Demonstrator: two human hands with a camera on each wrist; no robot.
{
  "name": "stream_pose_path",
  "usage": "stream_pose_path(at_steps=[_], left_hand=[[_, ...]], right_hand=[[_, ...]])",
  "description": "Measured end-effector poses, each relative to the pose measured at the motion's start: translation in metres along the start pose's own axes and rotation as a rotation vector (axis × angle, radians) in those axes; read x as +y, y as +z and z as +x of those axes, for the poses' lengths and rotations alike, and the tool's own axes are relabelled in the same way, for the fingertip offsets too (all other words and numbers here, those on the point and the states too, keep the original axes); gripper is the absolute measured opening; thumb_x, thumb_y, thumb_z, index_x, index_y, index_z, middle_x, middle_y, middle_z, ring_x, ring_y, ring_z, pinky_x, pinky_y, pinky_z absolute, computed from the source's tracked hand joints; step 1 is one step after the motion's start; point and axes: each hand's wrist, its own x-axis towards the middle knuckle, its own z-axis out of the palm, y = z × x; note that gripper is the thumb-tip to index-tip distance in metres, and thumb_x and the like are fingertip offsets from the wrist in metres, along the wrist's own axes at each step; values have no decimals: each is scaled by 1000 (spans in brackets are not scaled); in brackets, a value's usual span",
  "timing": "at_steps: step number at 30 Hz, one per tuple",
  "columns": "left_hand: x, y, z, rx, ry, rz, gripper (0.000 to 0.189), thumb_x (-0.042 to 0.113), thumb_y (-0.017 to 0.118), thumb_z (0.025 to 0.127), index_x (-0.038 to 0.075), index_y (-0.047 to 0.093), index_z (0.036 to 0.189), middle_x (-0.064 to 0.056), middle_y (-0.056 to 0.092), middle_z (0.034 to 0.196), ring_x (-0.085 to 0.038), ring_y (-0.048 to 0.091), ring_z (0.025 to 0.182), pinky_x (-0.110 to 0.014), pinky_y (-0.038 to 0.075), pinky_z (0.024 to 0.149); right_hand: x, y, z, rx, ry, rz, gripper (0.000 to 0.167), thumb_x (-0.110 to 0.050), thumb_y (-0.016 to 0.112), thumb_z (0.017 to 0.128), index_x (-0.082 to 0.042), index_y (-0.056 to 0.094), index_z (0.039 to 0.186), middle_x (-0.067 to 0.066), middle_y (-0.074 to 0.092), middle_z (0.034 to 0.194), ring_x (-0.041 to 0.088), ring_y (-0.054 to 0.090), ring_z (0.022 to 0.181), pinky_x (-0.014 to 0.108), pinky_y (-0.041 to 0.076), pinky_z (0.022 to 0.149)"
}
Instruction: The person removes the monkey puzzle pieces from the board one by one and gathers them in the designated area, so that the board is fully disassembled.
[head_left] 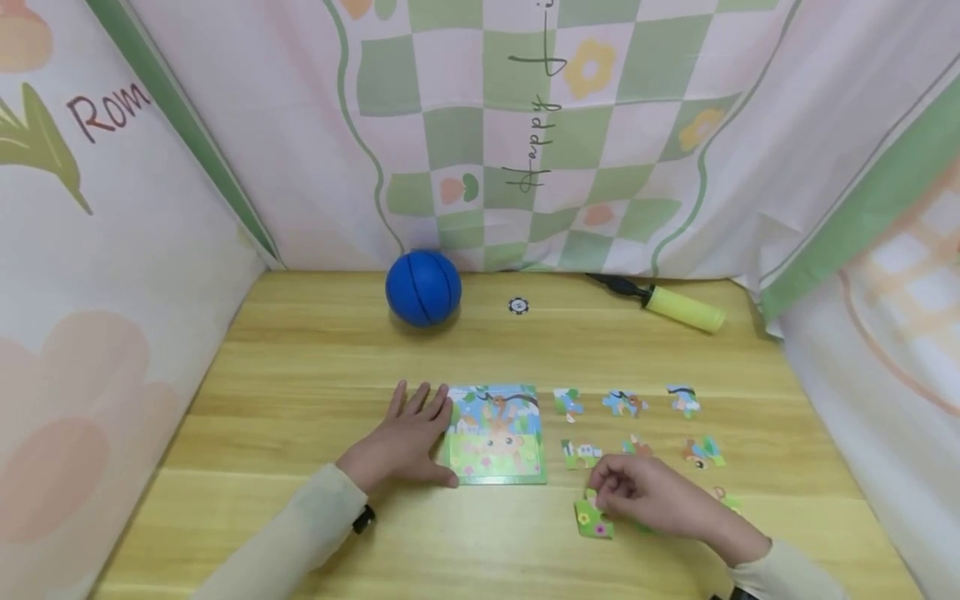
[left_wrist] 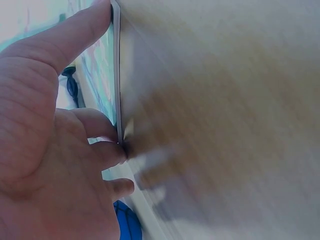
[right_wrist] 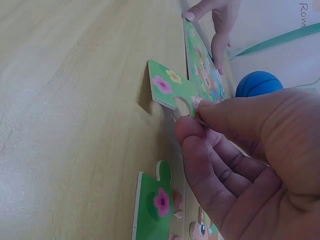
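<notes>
A square puzzle board point(head_left: 495, 462) with a picture of a cartoon animal lies flat on the table. My left hand point(head_left: 405, 442) is at its left edge, fingers spread and fairly straight, thumb point(left_wrist: 75, 37) near the bottom corner. Between thumb and forefinger, my right hand point(head_left: 648, 496) pinches a green puzzle piece point(right_wrist: 167, 82) with a yellow and a pink flower. In the right wrist view this piece is tilted and casts a shadow on the table. Another green piece point(right_wrist: 155, 205) with a pink flower lies nearby, mostly hidden by the right hand in the head view.
Several loose puzzle pieces lie in rows right of the board, among them a tree-branch piece point(head_left: 683, 400) and a house piece point(head_left: 582, 453). Farther back are a blue ball point(head_left: 423, 288), a small round black-and-white marker point(head_left: 518, 306) and a yellow hand pump point(head_left: 684, 309). Printed curtains point(head_left: 555, 125) enclose the table.
</notes>
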Motion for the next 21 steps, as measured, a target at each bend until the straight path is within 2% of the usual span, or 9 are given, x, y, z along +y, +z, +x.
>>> stream_pose_path(at_steps=[12, 21], left_hand=[[2, -2, -2, 4, 7, -6, 119, 76, 68, 79, 5, 20, 162, -13, 6, 167, -39, -1, 152, -58, -17, 114], [-1, 0, -2, 4, 16, -21, 119, 76, 67, 79, 6, 19, 162, -13, 4, 167, -38, -2, 152, -57, -17, 115]], right_hand=[[-3, -1, 3, 32, 43, -24, 7, -11, 67, 99, -7, 67, 105, -1, 67, 91, 15, 65, 83, 27, 56, 68], [-4, 0, 7, 65, 17, -86, 14, -20, 70, 98, -8, 68, 105, -4, 69, 92, 13, 66, 82, 27, 56, 70]])
